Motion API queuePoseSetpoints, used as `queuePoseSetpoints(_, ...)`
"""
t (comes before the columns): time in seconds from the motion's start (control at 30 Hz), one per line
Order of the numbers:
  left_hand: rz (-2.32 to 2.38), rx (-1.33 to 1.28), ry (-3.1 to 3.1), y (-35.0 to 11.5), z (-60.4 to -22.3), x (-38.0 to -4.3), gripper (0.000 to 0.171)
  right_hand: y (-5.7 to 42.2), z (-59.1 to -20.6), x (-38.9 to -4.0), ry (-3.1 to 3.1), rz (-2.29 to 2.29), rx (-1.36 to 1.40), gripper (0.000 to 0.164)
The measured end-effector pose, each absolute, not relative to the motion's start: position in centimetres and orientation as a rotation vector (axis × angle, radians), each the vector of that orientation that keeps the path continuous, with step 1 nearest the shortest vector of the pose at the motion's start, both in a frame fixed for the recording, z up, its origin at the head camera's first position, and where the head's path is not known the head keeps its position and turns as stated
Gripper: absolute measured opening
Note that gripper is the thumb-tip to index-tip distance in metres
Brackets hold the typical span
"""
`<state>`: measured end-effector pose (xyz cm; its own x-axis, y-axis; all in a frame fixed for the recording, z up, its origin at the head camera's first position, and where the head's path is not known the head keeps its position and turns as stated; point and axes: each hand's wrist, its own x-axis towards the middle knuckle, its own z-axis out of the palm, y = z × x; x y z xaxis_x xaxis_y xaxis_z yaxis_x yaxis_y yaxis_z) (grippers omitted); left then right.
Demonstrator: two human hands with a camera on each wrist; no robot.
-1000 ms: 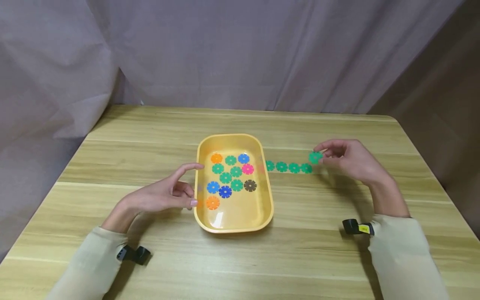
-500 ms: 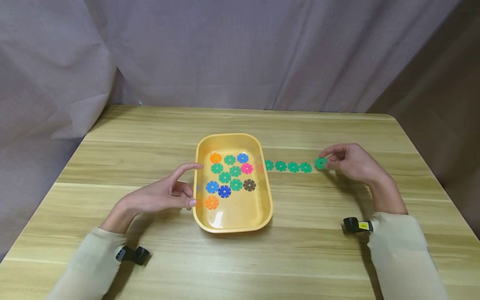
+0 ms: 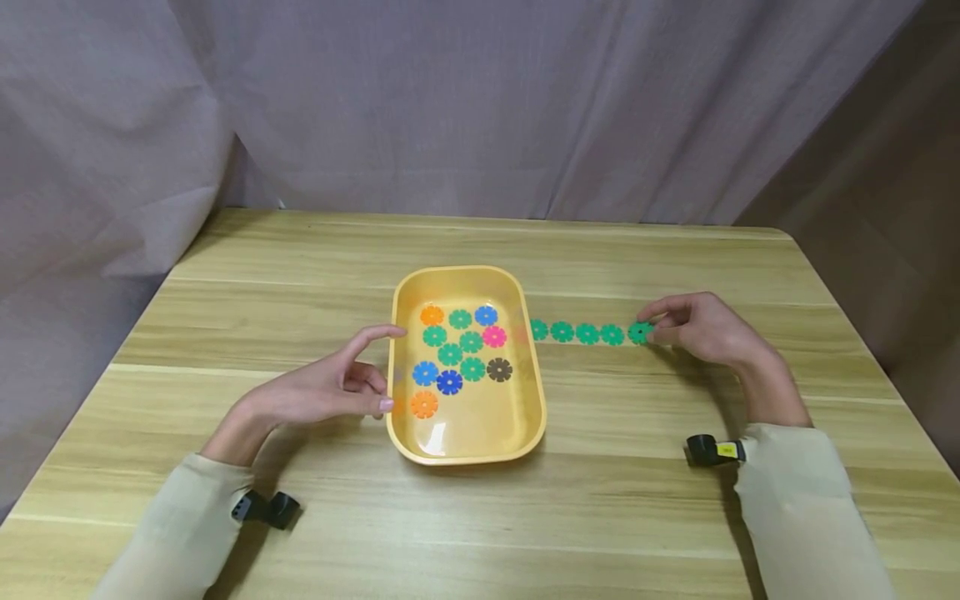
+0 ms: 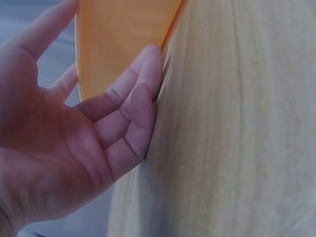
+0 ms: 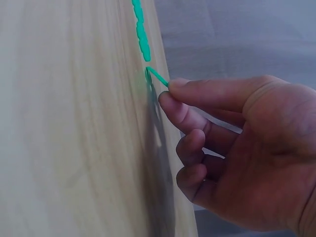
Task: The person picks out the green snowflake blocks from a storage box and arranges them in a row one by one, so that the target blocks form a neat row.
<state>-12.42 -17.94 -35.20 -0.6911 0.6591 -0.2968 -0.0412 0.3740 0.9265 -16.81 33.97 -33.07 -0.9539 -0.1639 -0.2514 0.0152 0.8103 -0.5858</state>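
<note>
Between thumb and index finger my right hand pinches a green notched flower-shaped plastic disc. In the right wrist view that disc leans, its lower edge at the table and its upper edge in the fingertips. To its left lies a flat row of green discs, a small gap apart from it. My left hand touches the left side of a yellow tray, index finger at the rim, thumb lower down, other fingers bent. The left wrist view shows this hand beside the tray wall.
Inside the tray lie several similar discs, among them an orange disc, a pink disc, a dark brown disc and a dark blue disc. The tray stands on a wooden table. Grey curtain hangs behind.
My right hand has carried the green disc slightly right, then down to the table at the row's right end. The left hand and tray have stayed in place.
</note>
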Motion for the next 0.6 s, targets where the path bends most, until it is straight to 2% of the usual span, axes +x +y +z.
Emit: queuePoseSetpoints(0.6,1.358,0.534,1.987,-17.94,-35.24,-12.47,0.089,34.06,-33.63,-16.88,2.702,-0.897,-0.158,0.031)
